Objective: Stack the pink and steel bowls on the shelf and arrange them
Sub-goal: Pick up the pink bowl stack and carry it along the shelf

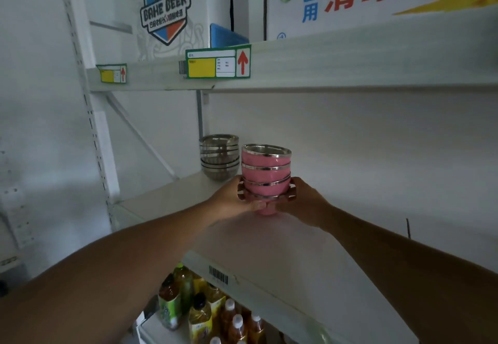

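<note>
A stack of several pink bowls with steel rims (266,171) is gripped from both sides at its lowest bowl. My left hand (232,198) clasps the left side and my right hand (301,201) the right. The stack's foot is at or just above the white shelf board (310,238); I cannot tell whether it touches. Behind it to the left, a stack of several steel bowls (219,156) stands on the same shelf near the back corner, apart from the pink stack.
The upper shelf beam (350,65) with green-and-yellow labels hangs overhead, with printed cartons above it. A white upright post (91,133) bounds the left side. Bottles of yellow and orange drinks (204,314) fill the shelf below. The shelf's front edge (269,292) carries a barcode.
</note>
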Demonstrator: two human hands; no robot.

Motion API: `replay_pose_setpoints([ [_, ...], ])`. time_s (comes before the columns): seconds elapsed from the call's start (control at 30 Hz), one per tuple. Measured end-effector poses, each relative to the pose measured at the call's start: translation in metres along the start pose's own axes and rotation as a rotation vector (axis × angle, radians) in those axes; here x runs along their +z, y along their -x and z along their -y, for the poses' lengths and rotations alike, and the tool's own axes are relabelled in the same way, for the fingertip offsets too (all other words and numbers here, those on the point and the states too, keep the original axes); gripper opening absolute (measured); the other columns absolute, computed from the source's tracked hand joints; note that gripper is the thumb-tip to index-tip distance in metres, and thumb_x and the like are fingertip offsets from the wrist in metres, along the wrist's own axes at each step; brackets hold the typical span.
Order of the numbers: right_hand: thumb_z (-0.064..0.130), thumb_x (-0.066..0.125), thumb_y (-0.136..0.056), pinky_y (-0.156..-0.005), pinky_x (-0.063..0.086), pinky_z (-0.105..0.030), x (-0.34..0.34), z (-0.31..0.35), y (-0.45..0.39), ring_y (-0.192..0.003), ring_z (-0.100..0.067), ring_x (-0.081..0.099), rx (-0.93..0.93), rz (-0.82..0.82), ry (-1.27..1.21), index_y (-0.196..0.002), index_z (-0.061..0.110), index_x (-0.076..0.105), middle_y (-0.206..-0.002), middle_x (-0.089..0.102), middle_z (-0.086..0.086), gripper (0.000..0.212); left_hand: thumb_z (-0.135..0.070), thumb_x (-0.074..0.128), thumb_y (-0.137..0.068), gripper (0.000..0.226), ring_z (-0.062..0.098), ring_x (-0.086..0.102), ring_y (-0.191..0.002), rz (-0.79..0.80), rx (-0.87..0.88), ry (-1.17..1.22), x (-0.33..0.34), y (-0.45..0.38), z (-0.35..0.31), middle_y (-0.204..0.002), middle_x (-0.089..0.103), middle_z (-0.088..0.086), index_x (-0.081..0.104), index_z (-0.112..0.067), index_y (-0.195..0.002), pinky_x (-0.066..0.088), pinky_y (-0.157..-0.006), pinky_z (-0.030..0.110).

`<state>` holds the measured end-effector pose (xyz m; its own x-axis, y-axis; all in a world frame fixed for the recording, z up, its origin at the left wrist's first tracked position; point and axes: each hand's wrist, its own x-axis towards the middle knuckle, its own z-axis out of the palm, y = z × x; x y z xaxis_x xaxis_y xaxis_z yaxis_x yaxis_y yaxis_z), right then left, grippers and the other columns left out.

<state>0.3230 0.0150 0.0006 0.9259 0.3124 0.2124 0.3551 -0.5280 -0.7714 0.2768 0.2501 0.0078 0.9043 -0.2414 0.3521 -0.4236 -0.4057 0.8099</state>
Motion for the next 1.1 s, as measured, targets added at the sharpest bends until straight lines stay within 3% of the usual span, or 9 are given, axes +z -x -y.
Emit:
replay_pose_setpoints([
  [0.07,0.031,0.089,-0.077,-0.068,0.053,-0.018,-0.001,-0.007,-0.007,-0.098,-0.009,0.069,-0.011,0.026,-0.008,-0.14,0.025,0.046,-0.116,0.067,0.007,0.077,-0.011,0.092,-0.088,0.062,0.001,0.072,-0.122,-0.005,-0.002,-0.01,0.004,-0.001,0.0,-0.126,0.079,-0.019,0.062,-0.039,-0.135,0.059,-0.1,0.023],
  [0.13,0.028,0.09,-0.077,-0.067,0.056,-0.018,-0.001,-0.013,-0.014,-0.097,-0.01,0.07,-0.003,0.045,-0.059,-0.139,0.026,0.046,-0.118,0.068,0.004,0.076,-0.009,0.092,-0.088,0.062,0.003,0.072,-0.123,-0.022,-0.014,0.002,0.006,-0.004,0.004,-0.129,0.078,-0.015,0.063,-0.037,-0.135,0.058,-0.098,0.021],
  [0.23,0.04,0.091,-0.071,-0.07,0.057,-0.022,-0.001,-0.017,-0.018,-0.098,-0.009,0.07,0.015,0.072,-0.081,-0.142,0.024,0.046,-0.116,0.067,0.009,0.086,-0.013,0.092,-0.089,0.065,0.01,0.07,-0.13,-0.032,-0.048,-0.019,0.004,-0.01,0.012,-0.14,0.074,-0.004,0.061,-0.027,-0.144,0.057,-0.111,0.034],
  [0.3,0.047,0.094,-0.067,-0.075,0.058,-0.023,-0.003,-0.02,-0.02,-0.104,-0.009,0.067,0.02,0.098,-0.079,-0.147,0.024,0.043,-0.126,0.065,0.007,0.097,-0.019,0.091,-0.091,0.065,0.013,0.068,-0.133,-0.013,-0.051,-0.063,0.002,-0.012,0.018,-0.143,0.072,-0.003,0.06,-0.022,-0.148,0.052,-0.118,0.044],
  [0.43,0.068,0.081,-0.076,-0.111,0.047,-0.043,-0.011,-0.027,-0.016,-0.137,-0.024,0.052,-0.018,0.091,0.199,-0.164,0.022,0.024,-0.158,0.047,-0.004,0.114,-0.051,0.073,-0.103,0.071,0.005,0.049,-0.151,0.08,0.09,-0.317,-0.005,-0.009,0.024,-0.164,0.054,-0.01,0.043,-0.029,-0.163,0.037,-0.13,0.044],
  [0.57,0.069,0.064,-0.088,-0.117,0.041,-0.043,-0.016,-0.037,-0.013,-0.143,-0.021,0.046,-0.063,0.073,0.348,-0.165,0.021,0.021,-0.164,0.04,-0.002,0.101,-0.085,0.047,-0.096,0.099,0.015,0.026,-0.166,0.132,0.052,-0.575,-0.027,-0.013,0.028,-0.181,0.024,-0.005,0.015,-0.032,-0.173,0.03,-0.132,0.05],
  [0.73,0.072,0.057,-0.092,-0.099,0.041,-0.031,-0.008,-0.03,-0.018,-0.131,-0.013,0.054,-0.13,0.07,0.281,-0.146,0.036,0.042,-0.139,0.053,0.02,0.066,-0.067,0.051,-0.106,0.083,0.018,0.033,-0.163,0.164,0.107,-0.594,-0.028,-0.023,0.032,-0.179,0.031,-0.003,0.019,-0.031,-0.173,0.034,-0.13,0.05],
  [0.87,0.064,0.056,-0.097,-0.097,0.043,-0.032,-0.002,-0.029,-0.032,-0.129,-0.015,0.056,-0.117,0.072,0.244,-0.152,0.027,0.039,-0.146,0.056,0.01,0.068,-0.048,0.056,-0.111,0.071,0.015,0.04,-0.158,0.139,0.166,-0.505,-0.026,-0.036,0.047,-0.174,0.041,-0.003,0.026,-0.026,-0.171,0.035,-0.13,0.046],
  [1.1,0.062,0.055,-0.099,-0.086,0.046,-0.026,0.007,-0.027,-0.071,-0.12,-0.013,0.057,-0.02,0.07,0.199,-0.156,0.026,0.034,-0.143,0.053,0.011,0.07,-0.032,0.06,-0.112,0.066,0.014,0.049,-0.152,0.027,0.043,-0.284,-0.019,-0.07,0.078,-0.167,0.051,-0.006,0.031,-0.025,-0.17,0.037,-0.128,0.045],
])
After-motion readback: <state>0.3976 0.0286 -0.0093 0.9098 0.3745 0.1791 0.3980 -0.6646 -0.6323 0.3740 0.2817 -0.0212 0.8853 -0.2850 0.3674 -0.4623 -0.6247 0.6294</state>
